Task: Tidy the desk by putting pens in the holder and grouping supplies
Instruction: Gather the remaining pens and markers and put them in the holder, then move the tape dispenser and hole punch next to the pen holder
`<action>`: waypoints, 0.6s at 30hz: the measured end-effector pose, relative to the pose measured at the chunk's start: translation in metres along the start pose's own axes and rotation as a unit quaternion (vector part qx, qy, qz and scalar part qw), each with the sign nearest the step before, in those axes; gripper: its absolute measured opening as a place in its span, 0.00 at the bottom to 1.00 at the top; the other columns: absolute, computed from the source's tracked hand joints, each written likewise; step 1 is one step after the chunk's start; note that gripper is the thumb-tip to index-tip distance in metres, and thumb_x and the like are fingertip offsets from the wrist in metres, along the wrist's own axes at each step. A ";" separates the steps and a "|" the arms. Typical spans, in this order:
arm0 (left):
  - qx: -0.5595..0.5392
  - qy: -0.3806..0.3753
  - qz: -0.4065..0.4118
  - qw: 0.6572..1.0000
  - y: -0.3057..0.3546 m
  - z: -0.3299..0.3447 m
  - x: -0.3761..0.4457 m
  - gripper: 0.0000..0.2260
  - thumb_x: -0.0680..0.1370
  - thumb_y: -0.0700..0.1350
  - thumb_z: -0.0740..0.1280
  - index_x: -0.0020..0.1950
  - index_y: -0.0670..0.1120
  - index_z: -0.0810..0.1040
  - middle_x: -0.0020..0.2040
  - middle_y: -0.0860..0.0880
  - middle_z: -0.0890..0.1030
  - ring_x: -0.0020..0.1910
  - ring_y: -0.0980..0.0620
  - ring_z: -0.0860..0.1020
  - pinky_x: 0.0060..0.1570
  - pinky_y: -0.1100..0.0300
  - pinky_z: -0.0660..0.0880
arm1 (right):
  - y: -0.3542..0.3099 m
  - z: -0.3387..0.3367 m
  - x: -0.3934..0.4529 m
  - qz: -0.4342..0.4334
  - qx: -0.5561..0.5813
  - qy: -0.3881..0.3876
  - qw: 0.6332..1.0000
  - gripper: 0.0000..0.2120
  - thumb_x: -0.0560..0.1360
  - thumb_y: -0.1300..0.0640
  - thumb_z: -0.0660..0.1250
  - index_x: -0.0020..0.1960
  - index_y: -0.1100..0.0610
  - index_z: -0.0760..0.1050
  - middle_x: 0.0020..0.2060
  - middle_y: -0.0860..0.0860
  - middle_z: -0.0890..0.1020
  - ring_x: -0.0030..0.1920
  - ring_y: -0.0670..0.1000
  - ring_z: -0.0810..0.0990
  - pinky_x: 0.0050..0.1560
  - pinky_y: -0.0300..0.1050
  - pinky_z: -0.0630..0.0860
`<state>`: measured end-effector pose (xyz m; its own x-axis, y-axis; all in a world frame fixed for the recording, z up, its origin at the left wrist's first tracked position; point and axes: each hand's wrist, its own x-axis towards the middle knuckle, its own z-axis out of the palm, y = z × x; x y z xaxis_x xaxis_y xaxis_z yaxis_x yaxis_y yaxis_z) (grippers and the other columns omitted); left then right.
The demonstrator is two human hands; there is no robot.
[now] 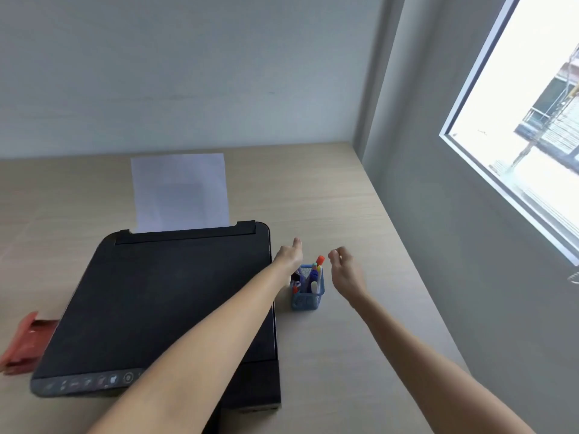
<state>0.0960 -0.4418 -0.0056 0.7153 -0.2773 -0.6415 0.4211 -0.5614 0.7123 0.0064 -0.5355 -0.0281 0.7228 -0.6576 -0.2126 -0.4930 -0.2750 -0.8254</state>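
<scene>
A small blue mesh pen holder [306,298] stands on the wooden desk [341,355] just right of the printer. Several pens and markers [315,274] stick up out of it, one with an orange cap. My left hand [289,255] hovers at the holder's left rim, fingers pointing away and holding nothing. My right hand [346,272] hangs just right of the holder, fingers loosely curled and apart, empty. Neither hand touches the holder as far as I can tell.
A black printer [163,308] fills the desk's left middle, with white paper [180,192] standing in its rear tray. A red object [25,343] lies at the printer's left side. Grey walls bound the desk behind and to the right, with a window [526,120].
</scene>
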 end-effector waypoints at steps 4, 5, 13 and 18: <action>-0.063 -0.040 0.017 0.997 0.019 -0.035 -0.046 0.32 0.81 0.61 0.49 0.79 0.43 0.52 0.79 0.43 0.58 0.77 0.42 0.61 0.74 0.44 0.59 | -0.044 -0.010 -0.008 -0.047 0.006 0.034 0.998 0.14 0.80 0.56 0.54 0.52 0.63 0.75 0.41 0.54 0.78 0.42 0.55 0.74 0.43 0.46 0.67; -0.083 -0.054 0.032 0.995 0.021 -0.048 -0.059 0.32 0.81 0.61 0.49 0.79 0.43 0.52 0.79 0.42 0.58 0.76 0.42 0.61 0.74 0.44 0.60 | -0.056 -0.007 -0.012 -0.061 0.007 0.032 0.998 0.14 0.80 0.56 0.54 0.51 0.63 0.75 0.40 0.54 0.78 0.42 0.55 0.74 0.42 0.45 0.67; -0.138 0.049 0.130 0.981 -0.044 -0.210 -0.138 0.24 0.82 0.56 0.54 0.72 0.43 0.66 0.67 0.44 0.74 0.65 0.45 0.73 0.66 0.46 0.68 | -0.162 0.084 -0.075 -0.159 0.047 -0.085 0.983 0.13 0.78 0.55 0.58 0.35 0.53 0.71 0.35 0.55 0.78 0.38 0.55 0.75 0.39 0.50 0.70; -0.140 0.183 0.084 0.970 -0.150 -0.312 -0.169 0.11 0.81 0.56 0.58 0.52 0.51 0.75 0.58 0.47 0.76 0.56 0.47 0.75 0.47 0.54 0.72 | -0.205 0.182 -0.134 -0.199 0.007 -0.175 0.964 0.12 0.77 0.49 0.59 0.41 0.51 0.77 0.40 0.50 0.84 0.45 0.55 0.83 0.46 0.52 0.80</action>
<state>0.0858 -0.0673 0.0844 0.9153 -0.0229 -0.4021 0.3795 -0.2848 0.8803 0.0987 -0.2637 0.0746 0.9737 -0.2243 -0.0390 -0.1380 -0.4456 -0.8845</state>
